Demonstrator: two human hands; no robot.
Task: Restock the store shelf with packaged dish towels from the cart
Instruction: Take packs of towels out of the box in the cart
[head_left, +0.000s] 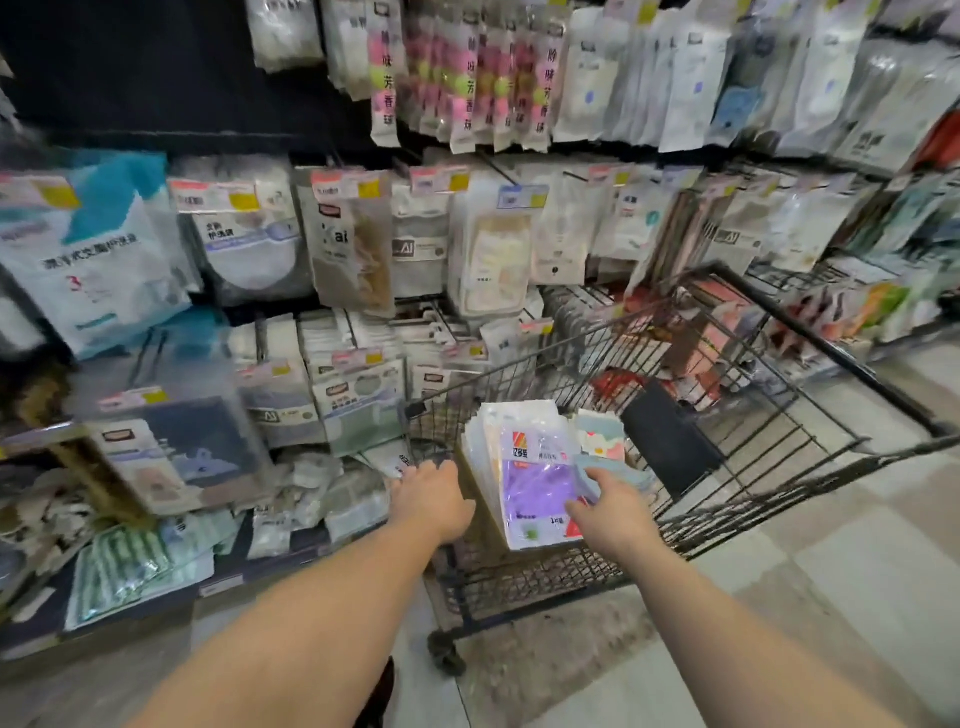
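A black wire cart (769, 426) stands in front of the shelf (260, 566). In its near left corner lies a stack of packaged dish towels (530, 467), the top pack purple with a white label. My left hand (434, 499) reaches over the cart's left rim beside the stack; its fingers point away and their tips are hidden. My right hand (608, 506) rests on the stack's right side, and its fingers pinch a pale blue pack (613, 470). A flowered pack (600, 434) lies just behind.
Hanging packs fill the pegs above and to the left. Loose packs lie heaped on the bottom shelf at left. Red and pink packs (717, 332) sit at the cart's far end, near a black flap (670, 436). Tiled floor lies at right.
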